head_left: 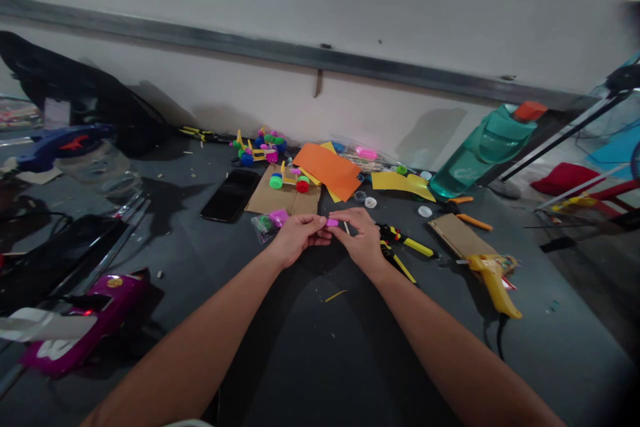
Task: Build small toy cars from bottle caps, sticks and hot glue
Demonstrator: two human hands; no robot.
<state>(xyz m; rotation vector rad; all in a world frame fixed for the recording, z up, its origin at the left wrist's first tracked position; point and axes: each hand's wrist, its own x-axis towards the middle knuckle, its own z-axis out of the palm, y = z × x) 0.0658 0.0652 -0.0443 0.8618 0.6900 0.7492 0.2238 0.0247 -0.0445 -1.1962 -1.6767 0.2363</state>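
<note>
On a dark surface, one black phone lies left of one orange sheet; in front of the sheet, one left hand pinches one small pink piece together with one right hand; right of the sheet, one teal bottle and one yellow glue gun.

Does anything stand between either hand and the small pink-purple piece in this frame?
Nothing visible does: the small pink-purple piece is held between the left hand and the right hand. The clear plastic bag with green and purple contents lies beside the left hand, and the yellow-and-black-handled tools lie beside the right; neither comes between.
</note>
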